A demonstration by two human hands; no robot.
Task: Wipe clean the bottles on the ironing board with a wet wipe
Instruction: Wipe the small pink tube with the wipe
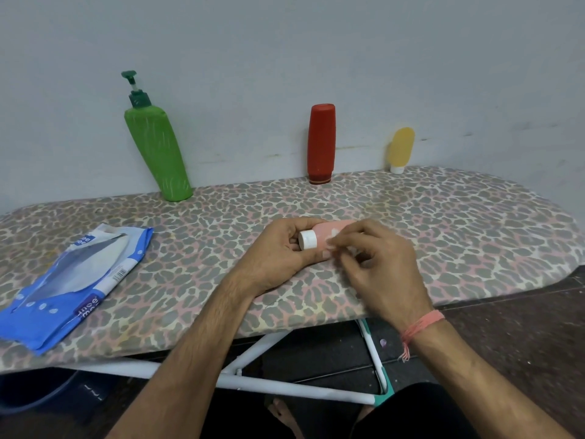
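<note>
Pink bottle [329, 234] — in both hands

Matt plastic bottles [321, 144]; cloth board cover [443, 223]

Only the blue-and-white wet wipe packet [74, 280], lying flat at the left end of the ironing board [443, 223], carries any print. A dark patch near its lower edge shows white letters — they look like "mee", though the word is cut short and blurred. A small white logo near the top edge is too small to read. A barcode sits on the white strip along its right side — its digits cannot be made out.
</note>
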